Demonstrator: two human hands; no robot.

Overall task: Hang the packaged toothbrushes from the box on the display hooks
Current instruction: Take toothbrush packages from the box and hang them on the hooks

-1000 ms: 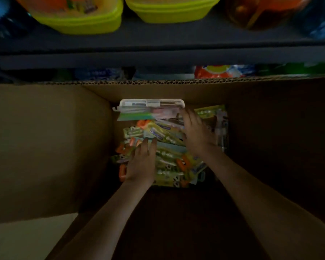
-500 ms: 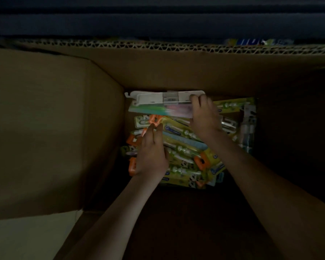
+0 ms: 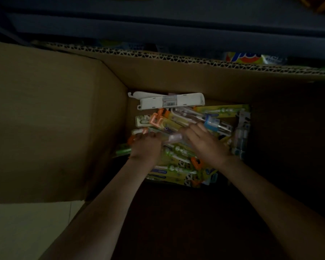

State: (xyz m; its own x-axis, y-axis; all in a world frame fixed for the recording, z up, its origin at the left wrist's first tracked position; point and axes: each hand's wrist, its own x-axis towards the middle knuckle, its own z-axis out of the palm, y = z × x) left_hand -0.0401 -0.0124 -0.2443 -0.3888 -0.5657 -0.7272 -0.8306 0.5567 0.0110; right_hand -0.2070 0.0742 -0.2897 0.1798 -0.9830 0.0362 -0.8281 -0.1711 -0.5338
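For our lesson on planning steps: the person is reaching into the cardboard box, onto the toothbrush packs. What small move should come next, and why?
Probably close the right grip on one top toothbrush pack and lift: both it and the left grip rest on the loose pile, nothing yet raised.

In cardboard box [image 3: 54,119]: left hand [image 3: 145,147], right hand [image 3: 204,145] on packaged toothbrushes [image 3: 176,166]; grip unclear.

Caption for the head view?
Left hand and right hand touch yellow-green packaged toothbrushes inside a brown cardboard box.
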